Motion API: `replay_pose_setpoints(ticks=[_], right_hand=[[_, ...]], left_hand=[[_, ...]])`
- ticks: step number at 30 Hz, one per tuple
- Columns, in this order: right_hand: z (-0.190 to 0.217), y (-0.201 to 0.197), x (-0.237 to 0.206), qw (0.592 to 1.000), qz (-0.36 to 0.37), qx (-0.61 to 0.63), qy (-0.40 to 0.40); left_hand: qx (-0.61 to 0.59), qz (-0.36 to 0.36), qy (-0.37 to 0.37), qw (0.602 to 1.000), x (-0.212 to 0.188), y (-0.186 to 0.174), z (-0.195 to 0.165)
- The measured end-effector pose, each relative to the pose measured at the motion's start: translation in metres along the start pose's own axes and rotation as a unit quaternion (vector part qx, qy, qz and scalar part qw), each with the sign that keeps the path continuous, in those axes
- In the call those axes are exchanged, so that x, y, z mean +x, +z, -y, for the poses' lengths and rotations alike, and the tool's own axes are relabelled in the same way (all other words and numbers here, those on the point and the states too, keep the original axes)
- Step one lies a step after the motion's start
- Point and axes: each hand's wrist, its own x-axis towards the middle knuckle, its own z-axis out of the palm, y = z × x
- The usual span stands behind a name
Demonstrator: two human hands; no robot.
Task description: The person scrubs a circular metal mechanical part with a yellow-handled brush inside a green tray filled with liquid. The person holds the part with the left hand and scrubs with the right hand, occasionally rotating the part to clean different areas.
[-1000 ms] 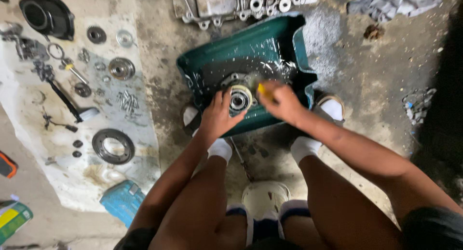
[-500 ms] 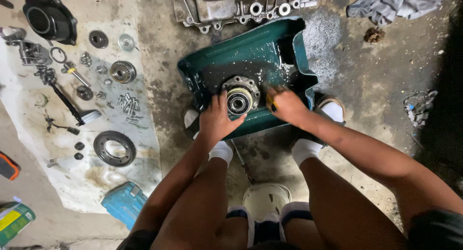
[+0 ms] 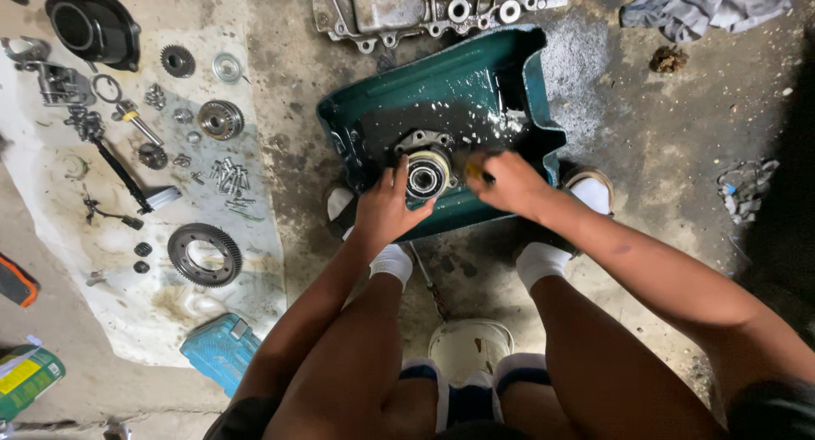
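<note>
A round metal hub with a bearing (image 3: pixel 426 173) sits in a teal plastic tub (image 3: pixel 441 83) holding dark foamy liquid. My left hand (image 3: pixel 384 209) grips the hub's lower left side and steadies it. My right hand (image 3: pixel 503 182) is closed on a small yellow scrubbing piece (image 3: pixel 472 170) pressed against the hub's right side; most of that piece is hidden by my fingers. I squat over the tub, with my feet in white socks at its near edge.
A pale cloth (image 3: pixel 127 304) on the left carries a large ring gear (image 3: pixel 204 253), smaller gears, bolts and a black housing (image 3: pixel 92 24). A grey metal casing (image 3: pixel 441 5) lies beyond the tub, a rag (image 3: pixel 705 5) at top right, a teal case (image 3: pixel 222 348) bottom left.
My right hand has dropped from the hub's upper right to its right side with the yellow piece. My left hand keeps hold of the hub.
</note>
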Motion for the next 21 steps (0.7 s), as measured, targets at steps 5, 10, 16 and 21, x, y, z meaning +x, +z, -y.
replay_pose_setpoints(ticks=[5,10,16,21], right_hand=[[-0.004,0.006,0.012,0.980,-0.118,-0.001,-0.161],[-0.014,-0.001,-0.001,0.997,0.019,-0.016,-0.070],[-0.040,0.002,0.009,0.984,-0.119,-0.090,-0.094],[-0.042,0.020,0.000,0.978,-0.078,-0.118,-0.154]], left_hand=[[0.003,-0.016,0.002,1.000,-0.001,0.002,-0.002],[-0.020,-0.031,-0.007,0.999,-0.004,0.006,-0.002],[-0.053,0.022,-0.053,0.997,-0.007,0.008,-0.001],[-0.017,0.022,-0.083,0.996,0.001,-0.010,-0.008]])
